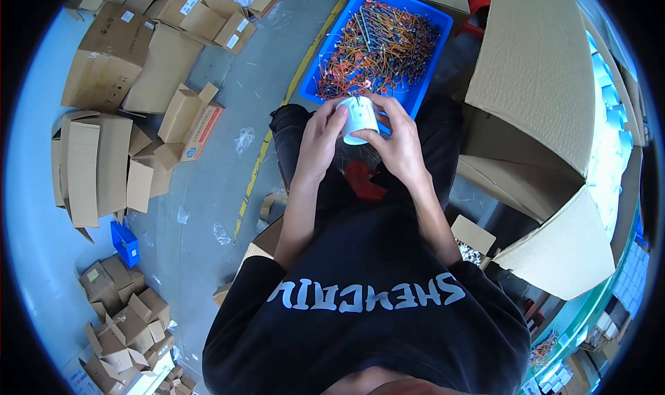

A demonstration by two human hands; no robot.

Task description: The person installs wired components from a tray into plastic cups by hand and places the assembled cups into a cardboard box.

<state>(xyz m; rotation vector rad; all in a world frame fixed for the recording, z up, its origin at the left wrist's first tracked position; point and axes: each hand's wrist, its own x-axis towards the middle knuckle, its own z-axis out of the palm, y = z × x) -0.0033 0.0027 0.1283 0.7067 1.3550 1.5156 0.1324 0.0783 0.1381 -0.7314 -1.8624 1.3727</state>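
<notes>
Grey concrete floor (208, 208), I note, with a yellow painted line (267, 146) running diagonally across it. Flattened and folded cardboard boxes (104, 153) lie scattered over the left side; more small cartons (125, 326) piled at lower left. A small blue bin (125, 243) sits among them. Large open cardboard box (547, 118) stands to the right. Bits of clear plastic wrap (244, 140) litter the floor. Light is even, bright.

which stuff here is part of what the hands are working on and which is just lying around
In use:
- white cylindrical part, held by left hand and right hand
- blue bin of orange wired pieces, just beyond the hands

Lying about:
- flattened cardboard boxes on the floor at left
- big open carton at right
- small blue box on the floor
- yellow floor line
</notes>
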